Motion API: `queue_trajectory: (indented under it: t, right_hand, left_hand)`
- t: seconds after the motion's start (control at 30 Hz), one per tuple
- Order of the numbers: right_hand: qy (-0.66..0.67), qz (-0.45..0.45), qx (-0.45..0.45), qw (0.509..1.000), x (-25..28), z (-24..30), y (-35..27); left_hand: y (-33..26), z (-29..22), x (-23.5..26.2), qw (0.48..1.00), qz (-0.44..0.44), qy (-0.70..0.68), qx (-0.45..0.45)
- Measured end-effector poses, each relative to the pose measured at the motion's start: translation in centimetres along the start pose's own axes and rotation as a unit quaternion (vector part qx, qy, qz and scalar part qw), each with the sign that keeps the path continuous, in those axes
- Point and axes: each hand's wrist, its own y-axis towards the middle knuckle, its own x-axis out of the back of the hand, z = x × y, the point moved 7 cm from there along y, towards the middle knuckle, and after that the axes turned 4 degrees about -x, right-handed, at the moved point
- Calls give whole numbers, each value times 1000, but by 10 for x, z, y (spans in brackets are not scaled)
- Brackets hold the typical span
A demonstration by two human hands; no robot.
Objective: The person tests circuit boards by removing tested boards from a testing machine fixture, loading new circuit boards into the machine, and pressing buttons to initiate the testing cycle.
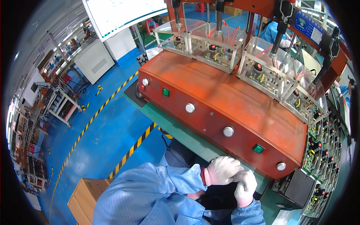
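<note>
My left hand (224, 170), in a white glove with a pink cuff, is held in front of the red machine (221, 108) near the bench edge. Its fingers are curled and meet those of my right hand (245, 188), gloved the same way. Both hands are closed against each other at the fingertips; whatever may lie between them is hidden. Round silver buttons (228, 131) and green square switches (258, 149) line the machine's front panel, just beyond my hands.
Clear-covered fixtures (215, 47) with wired boards stand on the machine under black clamps (279, 37). Rows of circuit boards (318, 157) lie at the right beside a dark box (299, 187). A cardboard box (84, 198) is behind my left arm. A person (270, 32) works opposite.
</note>
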Motion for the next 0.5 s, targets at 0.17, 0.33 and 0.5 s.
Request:
queue_trajectory:
  t: [0.17,0.33,0.5]
  right_hand:
    - [2,-3,3,1000,0,-2,-1]
    - [8,-4,5,1000,0,-3,-4]
    - [14,-2,1,1000,-1,-4,-4]
  left_hand:
    - [-1,1,-1,1000,7,-1,1]
    - [-2,0,0,1000,14,0,2]
    - [-2,0,0,1000,16,5,2]
